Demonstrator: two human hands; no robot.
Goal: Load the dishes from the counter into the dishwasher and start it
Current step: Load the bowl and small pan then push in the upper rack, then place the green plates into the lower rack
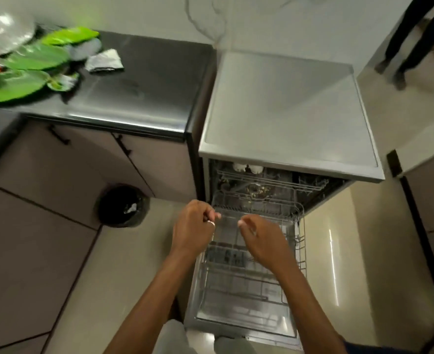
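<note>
The dishwasher (287, 159) stands with its door (236, 318) folded down and a wire rack (300, 241) pulled out over the door. My left hand (194, 227) and my right hand (260, 238) hover above the rack's rear part, both with fingers curled, just in front of a wire rim (261, 210). I see nothing plainly held in either hand. On the dark counter (147, 80) at the far left lie green plates (29, 60), a clear glass bowl (4, 31) and crumpled foil (104, 61). Two white cups (247, 167) sit in the upper rack inside.
A black waste bin (122, 205) stands on the floor left of the dishwasher, below the cabinet doors (83, 159). Another person's legs (404, 47) are at the top right. A cabinet corner (420, 175) juts in at the right.
</note>
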